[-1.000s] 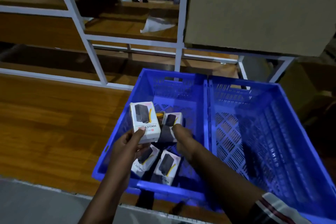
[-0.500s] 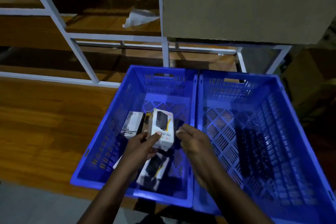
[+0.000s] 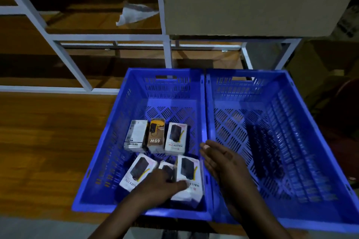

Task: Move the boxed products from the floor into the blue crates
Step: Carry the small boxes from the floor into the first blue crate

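Observation:
Two blue crates stand side by side: the left crate [image 3: 108, 141] and the right crate [image 3: 303, 141]. The left one holds several boxed products. At the back lie a white box [image 3: 136, 136], a brown 65W box [image 3: 156, 135] and a white Halley box [image 3: 175, 137]. Nearer lie another Halley box [image 3: 138, 172] and a small box [image 3: 166, 166], half hidden. My left hand [image 3: 161, 185] grips a white box [image 3: 189, 174] low in the crate's near right corner. My right hand [image 3: 219, 159] hovers with relaxed fingers over the rims where the crates meet, holding nothing.
A white metal rack [image 3: 58, 48] with wooden shelves rises behind the crates. A large cardboard box [image 3: 252, 0] sits on the rack at upper right. Crumpled white wrapping [image 3: 134, 13] lies on a shelf. A wooden board [image 3: 48, 141] lies left of the crates.
My left hand has carried the white box down to the near right corner of the left crate. My right hand has drawn back to the crates' shared rim.

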`<state>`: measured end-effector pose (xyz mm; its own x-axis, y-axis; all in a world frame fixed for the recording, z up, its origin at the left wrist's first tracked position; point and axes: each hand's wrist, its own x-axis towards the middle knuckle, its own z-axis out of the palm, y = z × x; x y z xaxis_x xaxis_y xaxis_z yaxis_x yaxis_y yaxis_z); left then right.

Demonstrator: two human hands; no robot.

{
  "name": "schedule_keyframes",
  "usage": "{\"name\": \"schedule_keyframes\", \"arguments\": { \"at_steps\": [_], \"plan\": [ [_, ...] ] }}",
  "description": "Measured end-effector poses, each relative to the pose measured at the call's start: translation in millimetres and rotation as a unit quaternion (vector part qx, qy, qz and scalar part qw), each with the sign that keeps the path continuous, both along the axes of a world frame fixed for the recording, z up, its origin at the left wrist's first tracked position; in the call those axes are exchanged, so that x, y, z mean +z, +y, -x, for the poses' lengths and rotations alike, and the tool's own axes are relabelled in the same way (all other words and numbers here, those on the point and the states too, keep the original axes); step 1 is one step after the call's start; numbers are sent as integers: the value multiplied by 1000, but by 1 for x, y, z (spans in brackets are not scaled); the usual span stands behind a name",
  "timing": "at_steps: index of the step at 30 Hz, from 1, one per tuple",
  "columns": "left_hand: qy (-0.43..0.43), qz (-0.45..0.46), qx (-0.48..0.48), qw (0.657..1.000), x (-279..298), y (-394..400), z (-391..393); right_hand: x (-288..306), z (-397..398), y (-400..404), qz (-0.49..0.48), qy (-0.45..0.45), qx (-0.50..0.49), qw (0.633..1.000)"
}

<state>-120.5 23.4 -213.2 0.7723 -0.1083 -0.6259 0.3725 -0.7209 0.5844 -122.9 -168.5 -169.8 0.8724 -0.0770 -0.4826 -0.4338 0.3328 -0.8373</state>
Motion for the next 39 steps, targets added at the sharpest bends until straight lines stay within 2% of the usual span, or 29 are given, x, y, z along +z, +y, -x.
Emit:
{"name": "schedule_keyframes", "arguments": {
  "at_steps": [5, 9, 13, 15, 17, 19, 23, 28, 31, 34, 37, 39],
  "plan": [
    [68, -5, -117, 991, -16, 11, -23, -3, 0, 17, 25, 1, -51, 998],
    [139, 96, -50, 984, -24, 17, -37, -6, 6, 32, 18, 6, -66, 998],
    [204, 182, -12, 962, -23, 22, -40, -8, 17, 49, 14, 15, -87, 996],
    [169, 164, -28, 971, -24, 23, -38, -7, 23, 54, 14, 19, -102, 995],
    [82, 79, -82, 990, -24, 26, -34, -6, 30, 58, 17, 31, -125, 992],
    [14, -15, -162, 987, -24, 29, -31, -5, 37, 60, 30, 37, -143, 989],
    [-17, -45, -206, 977, -26, 30, -32, -4, 49, 58, 35, 43, -172, 984],
    [-127, 3, -164, 978, -18, 29, -32, 1, 65, 49, 17, 42, -176, 983],
    [-169, 134, -63, 974, -6, 20, -19, 4, 80, 38, -3, 39, -174, 984],
    [-183, 268, 27, 945, 16, 2, 6, 4, 99, 23, 3, 30, -180, 983],
    [-206, 330, 6, 921, 41, -24, 41, 3, 130, 4, 29, 20, -191, 981],
    [-188, 355, -35, 915, 49, -45, 67, 1, 158, -12, 48, 14, -206, 977]
  ]
}}
